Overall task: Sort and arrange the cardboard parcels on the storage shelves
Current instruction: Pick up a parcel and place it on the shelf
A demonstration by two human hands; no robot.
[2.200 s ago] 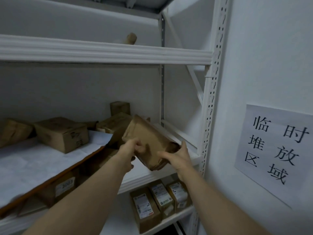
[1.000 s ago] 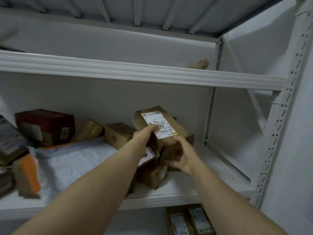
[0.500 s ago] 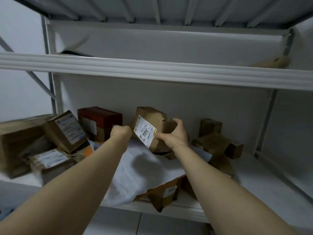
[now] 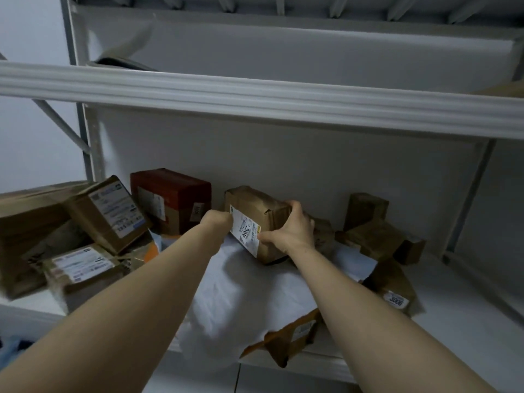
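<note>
Cardboard parcel [image 4: 255, 208], a creased brown block with a smooth white label [image 4: 245, 232], is at the back of the shelf [image 4: 467, 321] over a crumpled white sheet [image 4: 255, 293]. My right hand [image 4: 293, 231] grips its end; my left hand [image 4: 218, 222] clutches its labelled side.

Head view, close, angled up at shelf [image 4: 255, 103].

Both arms stretch forward (converging), left hand [image 4: 217, 222] and right hand [image 4: 295, 231] gripping one parcel [image 4: 255, 204].
</note>
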